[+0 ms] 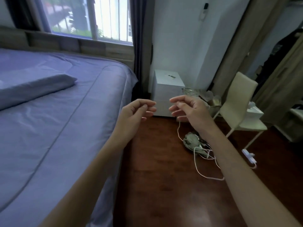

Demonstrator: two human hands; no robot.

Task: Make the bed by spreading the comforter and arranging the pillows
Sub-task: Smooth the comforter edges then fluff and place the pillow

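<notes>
A blue-grey comforter [68, 115] lies spread flat over the bed on the left and hangs over its right edge. One pillow [34, 89] in the same colour rests on the comforter at the left, partly cut off by the frame edge. My left hand [136, 110] hovers just past the bed's right edge, fingers loosely curled and holding nothing. My right hand [188, 108] is held beside it over the floor, fingers apart and empty. The two hands face each other with a small gap between them.
A white nightstand [167, 84] stands against the far wall by the dark curtain [139, 46]. A cream chair [237, 102] is at the right. On the wooden floor [164, 177] lie a grey cloth bundle [193, 143], white cables [208, 169] and a power strip [249, 157].
</notes>
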